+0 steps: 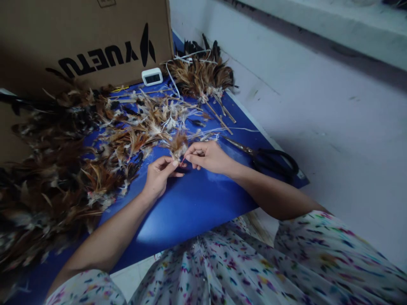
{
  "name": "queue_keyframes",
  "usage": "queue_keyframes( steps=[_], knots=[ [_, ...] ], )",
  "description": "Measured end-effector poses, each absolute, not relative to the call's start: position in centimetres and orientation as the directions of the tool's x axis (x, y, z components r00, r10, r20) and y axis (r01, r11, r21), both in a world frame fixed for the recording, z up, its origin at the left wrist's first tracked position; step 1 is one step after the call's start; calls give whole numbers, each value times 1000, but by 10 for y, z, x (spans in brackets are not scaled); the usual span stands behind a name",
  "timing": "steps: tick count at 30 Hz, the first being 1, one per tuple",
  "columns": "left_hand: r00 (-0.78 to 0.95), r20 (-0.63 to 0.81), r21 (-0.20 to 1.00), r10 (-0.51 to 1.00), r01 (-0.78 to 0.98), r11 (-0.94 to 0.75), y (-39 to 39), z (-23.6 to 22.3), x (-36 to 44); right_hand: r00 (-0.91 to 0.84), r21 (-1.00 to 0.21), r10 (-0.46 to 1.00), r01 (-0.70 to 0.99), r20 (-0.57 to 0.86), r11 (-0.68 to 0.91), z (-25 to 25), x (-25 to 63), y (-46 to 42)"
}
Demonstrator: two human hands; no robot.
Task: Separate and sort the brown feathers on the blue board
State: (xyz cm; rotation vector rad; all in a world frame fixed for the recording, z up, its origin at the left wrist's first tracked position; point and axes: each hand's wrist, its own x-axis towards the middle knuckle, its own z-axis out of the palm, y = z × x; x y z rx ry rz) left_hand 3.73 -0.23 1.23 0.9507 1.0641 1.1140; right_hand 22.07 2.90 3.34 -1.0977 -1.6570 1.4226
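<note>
My left hand (160, 174) and my right hand (206, 155) meet over a blue sheet (187, 207), both pinching a small tuft of brown feathers (178, 145) at its base. The fingers of each hand are closed together around the tuft's stem. A thin white thread (235, 129) runs from near the tuft off to the right. Loose brown and white feathers (140, 127) lie scattered just beyond my hands.
A big heap of dark feathers (44, 169) fills the left side. Black-handled scissors (270, 159) lie right of my right hand. A tied feather bundle on sticks (200, 76), a small white digital device (152, 76) and a cardboard box (85, 38) stand at the back. White floor lies to the right.
</note>
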Motion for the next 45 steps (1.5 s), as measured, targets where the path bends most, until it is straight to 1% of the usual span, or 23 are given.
queue_keyframes(
  steps=[4,11,16,21,24,27,29,31,35,39,42,45],
  knots=[
    [131,-236,920,963,-289,265,-1,15,37,-386,-973,922,210,12,100,31,222,29],
    [162,-265,869,951,-386,308,1,15,34,-354,-930,930,298,101,215,31,223,28],
    [155,-273,874,949,-371,312,5,13,31,-428,-937,900,273,83,217,39,227,28],
    [125,-290,872,949,-373,316,8,15,29,-583,-930,810,264,58,256,48,234,29],
    [129,-284,869,950,-383,312,9,16,27,-623,-871,778,330,89,364,52,240,32],
    [143,-266,876,953,-378,301,9,15,25,-605,-758,782,435,154,486,54,244,33],
    [150,-250,885,957,-365,288,8,15,26,-591,-701,786,482,185,527,55,244,33],
    [154,-226,896,962,-354,267,6,16,29,-591,-674,782,498,198,546,55,242,31],
    [149,-205,908,967,-339,245,2,18,36,-612,-682,765,475,199,557,53,235,26],
    [157,-216,915,964,-313,256,0,19,39,-594,-708,768,434,239,556,50,231,22],
    [192,-232,912,954,-296,282,-1,18,38,-568,-727,777,409,271,552,48,230,22],
    [254,-243,905,936,-289,313,-2,16,38,-547,-723,789,420,280,548,47,231,23]
  ],
)
